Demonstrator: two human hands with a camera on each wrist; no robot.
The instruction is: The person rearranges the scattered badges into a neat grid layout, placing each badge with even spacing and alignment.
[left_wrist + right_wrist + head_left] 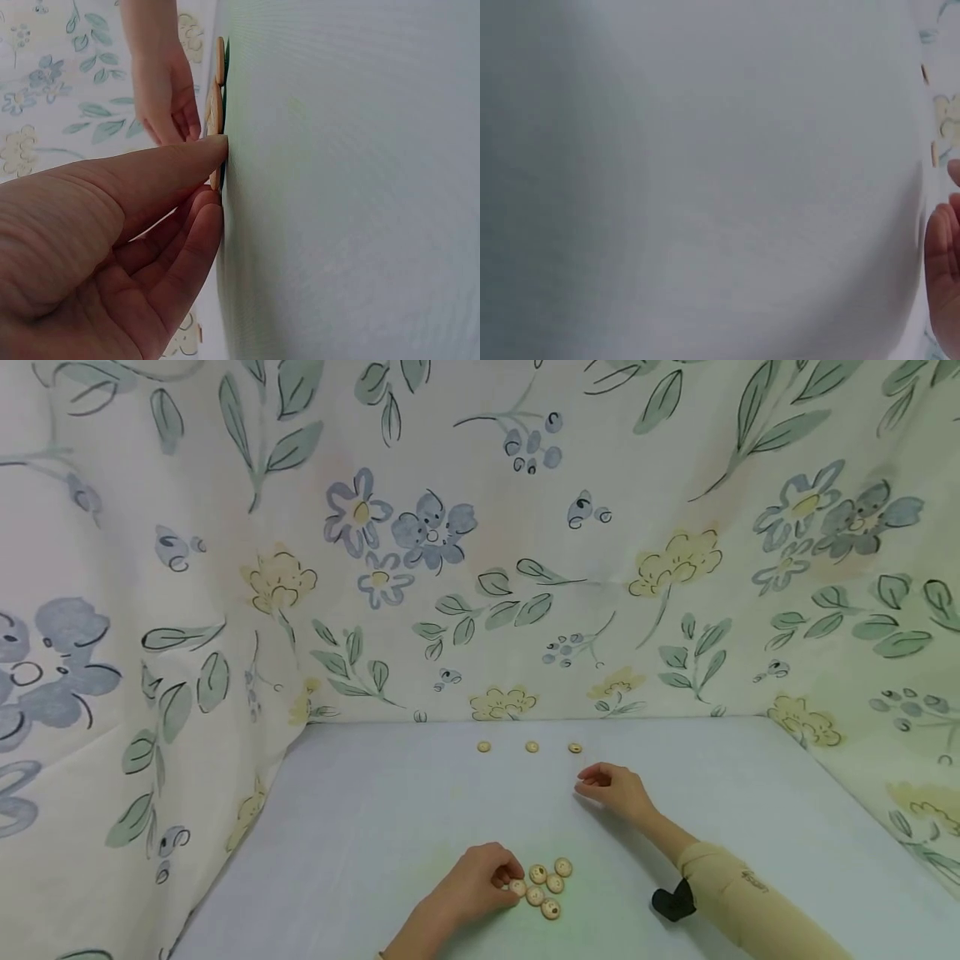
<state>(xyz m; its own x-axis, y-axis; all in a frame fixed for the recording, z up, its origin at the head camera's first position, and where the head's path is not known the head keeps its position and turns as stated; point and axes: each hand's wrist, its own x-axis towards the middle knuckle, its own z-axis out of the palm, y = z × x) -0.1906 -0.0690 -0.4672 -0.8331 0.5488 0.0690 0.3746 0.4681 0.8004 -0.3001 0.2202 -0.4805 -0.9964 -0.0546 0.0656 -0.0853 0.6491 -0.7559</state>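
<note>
Low in the head view, my left hand pinches the edge of a round wooden disc between thumb and fingers. That disc belongs to a cluster of several like it, such as the disc with a dark mark. In the left wrist view the thumb covers part of a disc seen edge-on. My right hand hovers farther forward with fingers loosely bent, and no object shows in it. Nearest to it lies a disc, apart from the fingertips.
Two more discs, the left one and the middle one, lie in a row with it at the back of the white table. Floral cloth hangs behind and at both sides. A black object is beside the right sleeve.
</note>
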